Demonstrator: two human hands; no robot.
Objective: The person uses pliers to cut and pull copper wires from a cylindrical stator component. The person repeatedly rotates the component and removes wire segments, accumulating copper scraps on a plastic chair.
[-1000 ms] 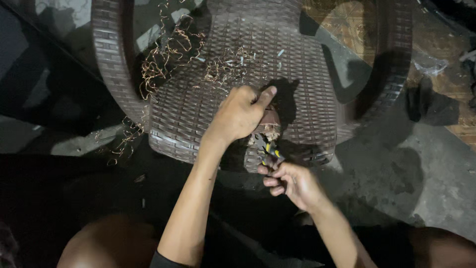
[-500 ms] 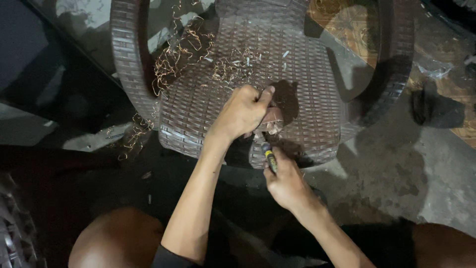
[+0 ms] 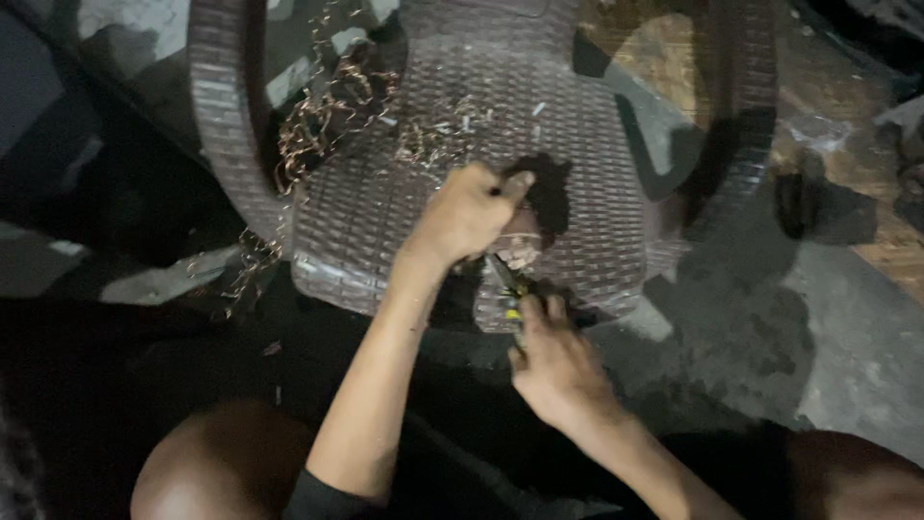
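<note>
A dark brown woven wicker chair (image 3: 385, 207) stands in front of me, seen from above. My left hand (image 3: 467, 214) is closed in a fist over the front part of the seat, gripping something small that I cannot make out. Just below it, my right hand (image 3: 556, 366) holds a pair of pliers with yellow and black handles (image 3: 510, 294), the tip pointing up toward the left fist at the seat's front edge.
Curly thin strips and shavings (image 3: 318, 125) lie on the seat's back left and hang off its left side. Grey concrete floor (image 3: 847, 337) spreads to the right. My knees (image 3: 217, 462) show at the bottom.
The view has shifted so the chair sits further right and lower. My right hand with the pliers has moved up closer under the left fist. The left hand stays on the seat.
</note>
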